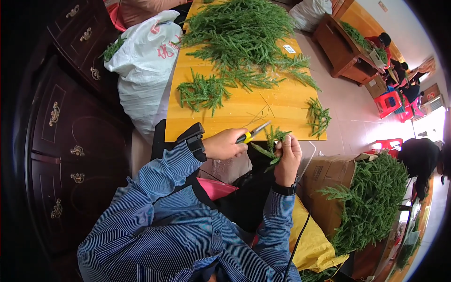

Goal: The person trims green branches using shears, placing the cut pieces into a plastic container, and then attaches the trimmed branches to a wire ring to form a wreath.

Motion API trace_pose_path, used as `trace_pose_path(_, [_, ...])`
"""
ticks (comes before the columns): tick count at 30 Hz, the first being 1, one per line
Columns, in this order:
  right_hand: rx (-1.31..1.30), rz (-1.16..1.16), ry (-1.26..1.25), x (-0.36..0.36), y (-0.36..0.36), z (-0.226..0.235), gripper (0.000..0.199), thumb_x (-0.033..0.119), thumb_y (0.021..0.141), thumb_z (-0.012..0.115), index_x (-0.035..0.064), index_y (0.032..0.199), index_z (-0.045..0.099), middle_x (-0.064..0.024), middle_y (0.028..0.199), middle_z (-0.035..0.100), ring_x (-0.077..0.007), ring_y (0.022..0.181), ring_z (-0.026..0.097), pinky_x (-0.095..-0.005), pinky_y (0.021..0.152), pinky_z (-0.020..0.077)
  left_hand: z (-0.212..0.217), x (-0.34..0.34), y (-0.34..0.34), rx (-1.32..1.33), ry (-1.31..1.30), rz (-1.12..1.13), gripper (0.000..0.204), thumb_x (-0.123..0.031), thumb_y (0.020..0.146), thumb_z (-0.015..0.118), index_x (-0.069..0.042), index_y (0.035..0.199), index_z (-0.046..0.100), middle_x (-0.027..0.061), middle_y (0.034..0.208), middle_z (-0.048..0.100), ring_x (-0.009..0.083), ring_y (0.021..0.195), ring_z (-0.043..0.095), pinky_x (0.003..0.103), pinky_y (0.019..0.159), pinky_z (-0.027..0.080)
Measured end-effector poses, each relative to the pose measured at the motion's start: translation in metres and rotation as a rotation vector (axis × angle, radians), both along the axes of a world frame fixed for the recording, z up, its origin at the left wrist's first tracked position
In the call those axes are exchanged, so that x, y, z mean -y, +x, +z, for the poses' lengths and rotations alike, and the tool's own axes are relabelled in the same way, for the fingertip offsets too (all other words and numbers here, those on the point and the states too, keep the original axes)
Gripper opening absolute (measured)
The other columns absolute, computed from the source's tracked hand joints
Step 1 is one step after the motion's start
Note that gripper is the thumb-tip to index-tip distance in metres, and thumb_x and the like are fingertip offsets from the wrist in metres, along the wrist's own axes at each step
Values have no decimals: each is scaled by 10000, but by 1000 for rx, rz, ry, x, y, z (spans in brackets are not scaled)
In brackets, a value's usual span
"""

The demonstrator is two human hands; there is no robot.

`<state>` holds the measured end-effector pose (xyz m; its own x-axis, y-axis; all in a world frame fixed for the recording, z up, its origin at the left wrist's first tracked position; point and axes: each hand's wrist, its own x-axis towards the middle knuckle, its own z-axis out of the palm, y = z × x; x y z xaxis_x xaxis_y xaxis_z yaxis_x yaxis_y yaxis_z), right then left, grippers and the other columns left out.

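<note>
My left hand (226, 144) is closed around a yellow-and-black-handled tool with a narrow grey metal tip (260, 128). Its tip points up and to the right; whether it is snips or pliers I cannot tell. Pinched in my right hand (288, 157) is a green foliage sprig (269, 146), held just below the tool, past the near edge of the yellow wooden table (202, 125). A small bunch of sprigs (203, 92) lies on the table's left part, and another bunch (319, 116) rests at its right edge. Thin bare stems (261, 113) lie between them.
A large foliage heap (239, 30) covers the table's far part. To the left, a stuffed white sack (141, 80) stands against dark drawers (80, 178). At my right are a cardboard box (322, 176) spilling foliage and a yellow bag (312, 239). People sit farther off, near red stools (388, 103).
</note>
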<state>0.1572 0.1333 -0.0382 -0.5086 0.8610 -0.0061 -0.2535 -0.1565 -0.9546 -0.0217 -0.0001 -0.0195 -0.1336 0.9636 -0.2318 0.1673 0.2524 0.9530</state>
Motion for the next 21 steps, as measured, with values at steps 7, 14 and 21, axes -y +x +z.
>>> trace_pose_path(7, [-81,-89,-33,-3,2,4,135,198,1007,550,69,977,575,-1,746,552,-64,617,460,-194,566,374,-6,-10,-13,-88,-48,12,275,-113,937,569,-4,1181,504,31,849,611,100,717,603,253,610,494])
trace_pose_path(14, [-150,-89,-88,-8,5,5,129,216,992,580,89,987,556,31,740,510,-60,621,452,-234,591,400,-25,-28,-16,436,-146,-5,271,-118,937,567,-37,1184,492,67,998,647,119,829,636,238,632,483])
trace_pose_path(21, [-116,-82,-155,-5,7,10,120,212,986,591,97,971,558,63,687,440,-51,578,398,-230,568,376,-19,-35,-11,675,-192,-22,305,-117,955,548,-42,1239,468,105,1155,623,151,1004,636,241,702,499])
